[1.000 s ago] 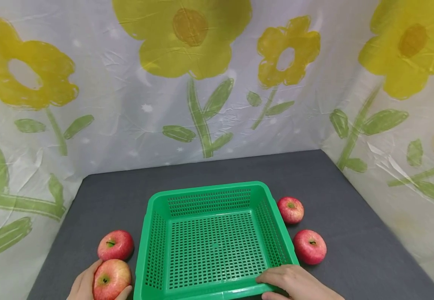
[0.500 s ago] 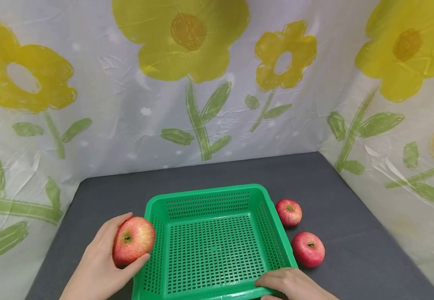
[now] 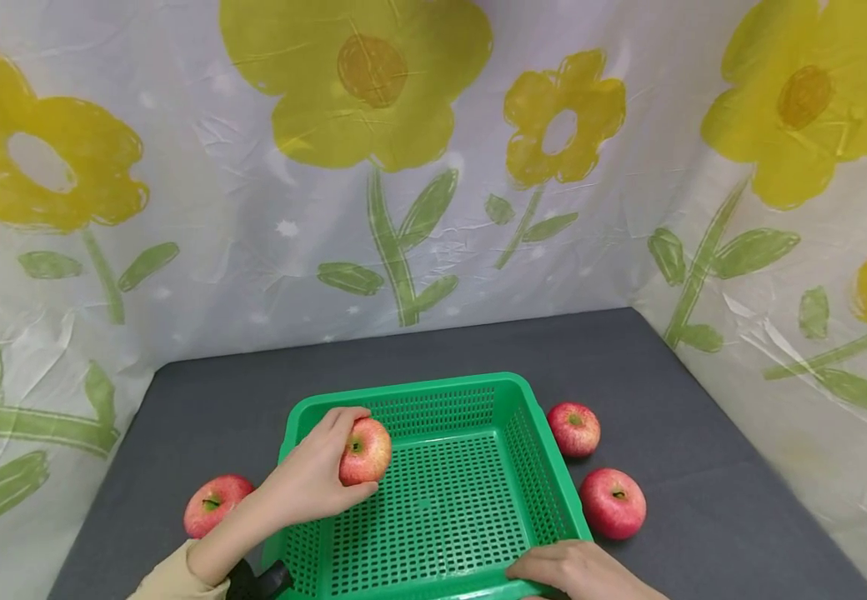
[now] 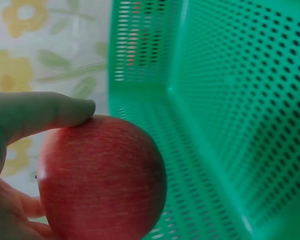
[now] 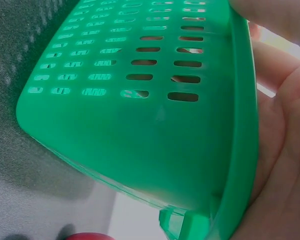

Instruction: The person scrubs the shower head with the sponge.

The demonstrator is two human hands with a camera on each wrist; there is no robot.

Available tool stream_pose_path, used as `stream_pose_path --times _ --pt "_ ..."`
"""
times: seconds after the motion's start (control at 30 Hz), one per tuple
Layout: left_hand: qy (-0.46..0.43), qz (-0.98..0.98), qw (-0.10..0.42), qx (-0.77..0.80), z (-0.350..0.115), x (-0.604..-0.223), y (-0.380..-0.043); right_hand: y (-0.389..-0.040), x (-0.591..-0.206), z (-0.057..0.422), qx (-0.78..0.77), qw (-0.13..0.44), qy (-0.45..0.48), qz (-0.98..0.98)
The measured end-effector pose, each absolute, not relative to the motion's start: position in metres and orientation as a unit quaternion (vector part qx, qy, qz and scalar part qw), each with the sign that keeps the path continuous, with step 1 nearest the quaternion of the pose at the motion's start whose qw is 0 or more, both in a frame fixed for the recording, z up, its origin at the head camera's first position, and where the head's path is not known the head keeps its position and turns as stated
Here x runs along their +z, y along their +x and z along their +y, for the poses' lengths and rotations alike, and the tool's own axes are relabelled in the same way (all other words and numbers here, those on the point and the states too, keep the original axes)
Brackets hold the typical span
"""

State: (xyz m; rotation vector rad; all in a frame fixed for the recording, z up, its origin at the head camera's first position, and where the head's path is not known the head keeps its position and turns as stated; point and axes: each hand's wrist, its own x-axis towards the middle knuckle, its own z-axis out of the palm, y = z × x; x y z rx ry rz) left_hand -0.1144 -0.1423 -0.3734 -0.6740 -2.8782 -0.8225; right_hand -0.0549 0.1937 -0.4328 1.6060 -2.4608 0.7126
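Observation:
In the head view my left hand (image 3: 315, 477) holds a red-yellow apple (image 3: 369, 452) above the left part of a green plastic basket (image 3: 411, 388). The left wrist view shows the thumb laid along one side of this apple (image 4: 105, 180) and fingers at another side, with the basket wall (image 4: 240, 100) close by. My right hand (image 3: 582, 570) grips the front rim of the basket near its right corner. Up close in the right wrist view, the hand (image 5: 285, 135) wraps over the rim of the perforated basket (image 5: 130, 135).
One red apple (image 3: 212, 506) lies left of the basket, partly behind my left forearm. Two more, a farther apple (image 3: 574, 429) and a nearer apple (image 3: 613, 503), lie along its right side. A flower-printed curtain (image 3: 268, 283) surrounds the dark table (image 3: 674, 417).
My left hand has lifted the nearer left apple off the table and carried it right, over the basket's rim. The right hand stays on the front rim.

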Motion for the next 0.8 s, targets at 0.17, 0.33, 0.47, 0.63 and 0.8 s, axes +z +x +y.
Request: stream_pose_path --times 0.17,0.33,0.47,0.63,0.8 --pt "-0.226 -0.94 0.003 -0.254 -0.133 -0.39 -0.129 -0.055 -0.432 0.196 0.234 0.06 0.536 -0.809" --pt "-0.228 -0.946 -0.019 -0.228 -0.129 -0.405 -0.139 -0.055 -0.432 0.196 0.232 0.047 0.528 -0.816" --pt "-0.229 -0.948 -0.029 -0.218 -0.127 -0.414 -0.144 -0.055 -0.433 0.195 0.226 0.052 0.525 -0.819" --pt "-0.231 -0.949 -0.036 -0.21 -0.123 -0.42 -0.146 -0.055 -0.432 0.194 0.219 0.067 0.527 -0.818" --pt "-0.23 -0.952 -0.034 -0.2 -0.119 -0.426 -0.148 -0.054 -0.432 0.194 0.219 0.065 0.524 -0.82"
